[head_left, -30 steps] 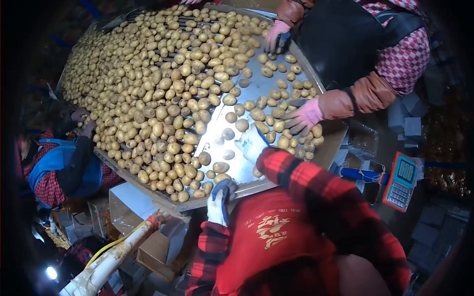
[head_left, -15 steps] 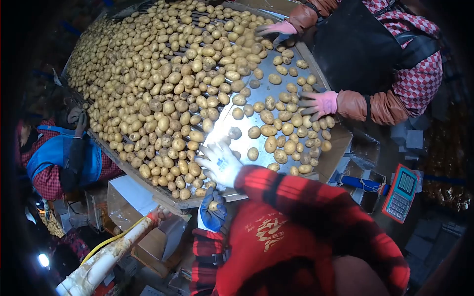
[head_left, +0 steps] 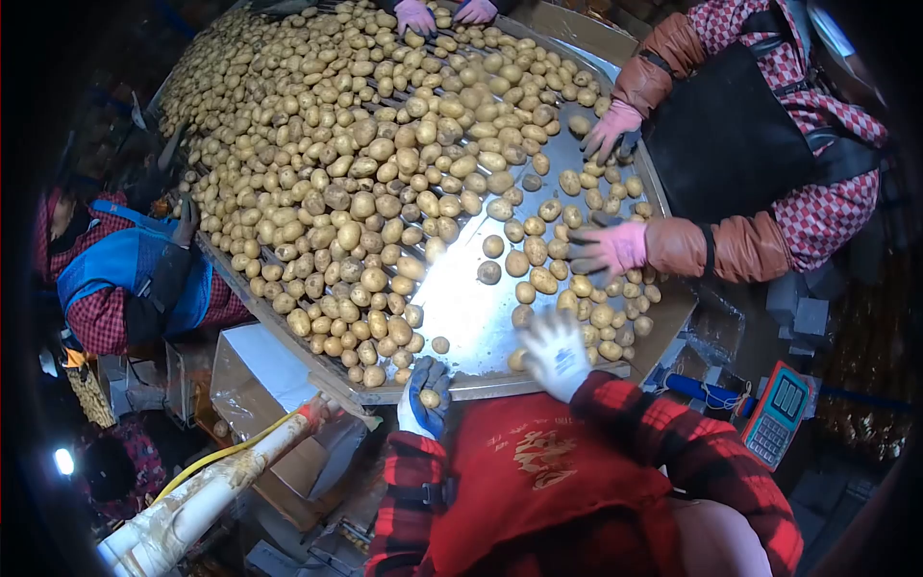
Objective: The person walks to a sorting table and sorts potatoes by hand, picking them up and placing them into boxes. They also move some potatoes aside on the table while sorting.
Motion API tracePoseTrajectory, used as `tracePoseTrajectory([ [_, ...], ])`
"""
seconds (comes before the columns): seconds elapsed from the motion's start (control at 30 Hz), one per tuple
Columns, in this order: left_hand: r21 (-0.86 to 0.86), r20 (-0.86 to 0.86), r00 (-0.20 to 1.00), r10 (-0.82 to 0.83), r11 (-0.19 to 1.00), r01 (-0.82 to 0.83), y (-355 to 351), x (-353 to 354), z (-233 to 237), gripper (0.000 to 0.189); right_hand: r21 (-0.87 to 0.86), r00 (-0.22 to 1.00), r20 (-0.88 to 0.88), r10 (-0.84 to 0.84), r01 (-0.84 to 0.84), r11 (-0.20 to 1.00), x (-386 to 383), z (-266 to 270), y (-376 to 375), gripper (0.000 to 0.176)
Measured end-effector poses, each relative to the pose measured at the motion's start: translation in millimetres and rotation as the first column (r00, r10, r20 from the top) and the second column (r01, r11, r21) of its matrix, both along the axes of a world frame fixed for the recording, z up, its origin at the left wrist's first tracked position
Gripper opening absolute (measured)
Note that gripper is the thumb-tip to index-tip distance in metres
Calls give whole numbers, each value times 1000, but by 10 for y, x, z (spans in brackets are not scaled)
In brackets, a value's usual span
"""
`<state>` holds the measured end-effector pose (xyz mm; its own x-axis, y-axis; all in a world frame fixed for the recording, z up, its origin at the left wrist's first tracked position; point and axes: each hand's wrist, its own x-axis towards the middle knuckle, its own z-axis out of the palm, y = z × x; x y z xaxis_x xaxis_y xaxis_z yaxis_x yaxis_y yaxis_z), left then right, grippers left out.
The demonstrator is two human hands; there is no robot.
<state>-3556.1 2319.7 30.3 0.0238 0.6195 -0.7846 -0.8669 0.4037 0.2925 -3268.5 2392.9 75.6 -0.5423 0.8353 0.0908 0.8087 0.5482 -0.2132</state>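
- While a dense heap of yellow-brown potatoes (head_left: 336, 163) is covering most of the shiny sheet-metal sorting table (head_left: 461, 308), only a bare strip of metal is showing toward the near edge. I judge the sorting to be far from finished, with the bulk lying unpicked.
- A thinner scatter of loose potatoes (head_left: 586, 298) is lying on the table's right side, apart from the heap. That share looks already drawn out of the mass.
- The person's left hand (head_left: 423, 394), in a white glove with a blue palm, is hanging just below the table's near rim, palm turned up. Its fingers are curling together around a small pale potato (head_left: 430, 397), which is sitting in the cupped palm.
- The person's right hand (head_left: 556, 351), in a white knitted glove, is reaching up over the near rim, with the red-and-black checked sleeve bending behind it. It is blurred, but the fingers are looking spread apart and are gripping nothing. A single potato at the rim (head_left: 519, 359) is lying just beside it.
- A co-worker's pink-gloved hand (head_left: 606, 248) is hovering over the right-hand scatter, well apart from the person's own hands.
- Another person in a blue vest (head_left: 135, 279) is leaning at the table's left side.
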Motion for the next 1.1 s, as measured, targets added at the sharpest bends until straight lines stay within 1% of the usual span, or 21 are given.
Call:
tracePoseTrajectory([
  [0.07, 35, 41, 999, -8, 999, 6, -1, 1, -55, 38, -37, 951, -113, 288, -294, 955, -225, 31, 33, 38],
  [0.13, 127, 150, 989, -2, 992, -17, -38, -42, -113, 33, -102, 956, -99, 276, -286, 953, -141, -319, 50, 39],
  [0.17, 98, 92, 996, -21, 995, 12, 6, -38, -50, 33, -127, 959, -91, 270, -280, 952, -97, -386, 107, 40],
  [0.2, 66, 37, 999, -38, 997, 35, 20, -7, 12, 33, -42, 964, -82, 252, -256, 966, 31, -409, 87, 32],
  [0.23, 27, -15, 998, -59, 998, 59, 4, 3, 49, 33, -89, 982, -26, 185, -187, 978, 71, -338, 85, 29],
  [0.3, 99, 91, 995, -49, 994, 40, -53, -52, -189, 32, -164, 993, 101, 61, -44, 985, 123, -211, 149, 25],
  [0.33, 125, 119, 992, -53, 991, 38, -32, -44, -165, 32, -91, 995, 95, 37, -28, 995, 129, -162, 229, 24],
  [0.37, 148, 145, 988, -57, 988, 36, -6, -45, -145, 32, -63, 1000, -1, 29, -29, 998, 86, -128, 314, 25],
  [0.4, 76, 47, 997, -63, 995, 59, -29, -33, -105, 32, -36, 995, -99, 24, -28, 999, 32, -101, 431, 25],
  [0.5, 134, 158, 987, -38, 991, 17, -43, -29, -88, 30, 64, 954, -275, 115, -102, 993, -338, 65, 1061, 32],
  [0.53, -65, -16, 999, -34, 997, 33, 88, 72, 217, 29, 108, 954, -265, 142, -117, 987, -457, 10, 1315, 39],
  [0.63, 145, -185, 957, -225, 957, 253, -22, 23, 163, 41, 253, 952, -267, 150, -81, 964, -869, -140, 2083, 52],
  [0.67, 177, -503, 812, -297, 884, 433, -48, -8, 131, 42, 259, 970, -207, 123, -67, 964, -1007, -189, 2359, 60],
  [0.7, 131, -764, 569, -305, 790, 599, -87, -42, 91, 43, 250, 953, -274, 130, -60, 966, -1101, -305, 2622, 64],
  [0.73, 18, -933, 259, -250, 686, 727, -110, -74, 52, 44, 185, 983, -174, 50, -17, 983, -1262, -401, 2863, 68],
  [0.77, -32, -950, 188, -248, 678, 734, -80, -61, 123, 47, 20, 996, -92, 0, 2, 1000, -1409, -426, 3088, 71],
  [0.83, -134, -969, 43, -243, 662, 737, -15, -34, 268, 55, -3, 999, 40, -28, 28, 1000, -1633, -501, 3298, 74],
  [0.87, -82, -922, 226, -314, 729, 679, -82, -44, 128, 61, -93, 995, 64, -79, 85, 992, -1752, -396, 3342, 76],
  [0.97, -211, -930, 53, -363, 648, 731, -190, -91, 91, 72, -123, 987, 7, -162, 161, 979, -1918, -413, 3352, 71],
  [1.03, -224, -913, 56, -403, 612, 759, -152, -132, 119, 72, -78, 989, -50, -140, 136, 988, -1884, -463, 3213, 69],
  [1.1, -94, -887, 259, -383, 698, 710, -59, -73, 284, 67, -30, 987, -150, -66, 62, 998, -1731, -583, 3016, 68],
])
